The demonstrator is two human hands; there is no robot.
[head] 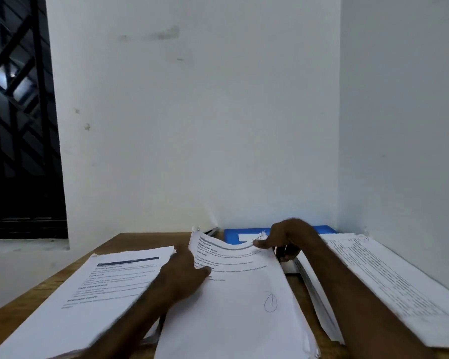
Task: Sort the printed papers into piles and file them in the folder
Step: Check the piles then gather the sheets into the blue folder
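While left hand (184, 273) and right hand (285, 237) each pinched the top sheet (244, 294), sorted piles (101, 288) flanked it; the folder (232, 235) behind it looked unfilled

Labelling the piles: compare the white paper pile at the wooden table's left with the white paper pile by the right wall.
The left white paper pile shows a dark header band and bold headings; the right white paper pile shows dense small rows. The left pile sits by the wooden table edge; the right pile runs along the wall. Both lie flat, printed side up.
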